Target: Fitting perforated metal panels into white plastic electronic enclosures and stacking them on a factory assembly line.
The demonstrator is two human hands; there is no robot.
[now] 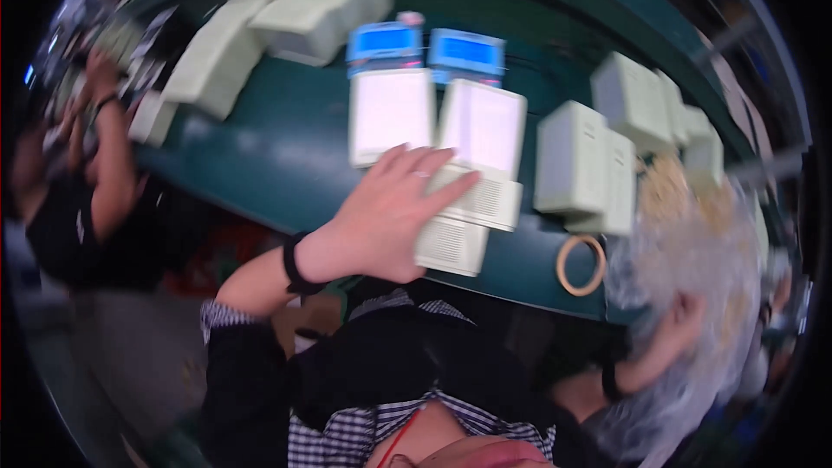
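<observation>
My left hand [386, 212] lies palm down with its fingers stretched apart on white plastic housings in front of me. Under and beside it are a vented white housing [451, 243] at the table edge and another vented piece [492, 201] partly over it. Just beyond stand two pale flat panels, a left one [392, 113] and a right one [485, 126]. My right hand [682, 319] is at a clear plastic bag [715, 269] on the right; motion blur hides what its fingers do. Pale tan pieces [666, 191] show at the bag's top.
Two blue-screened devices, a left [386, 43] and a right [468, 54], sit behind the panels. White housings stand in rows at the far left [212, 61] and in a group at right [572, 160]. A tan tape roll [581, 265] lies near the edge. Another person's arm [113, 147] is at left.
</observation>
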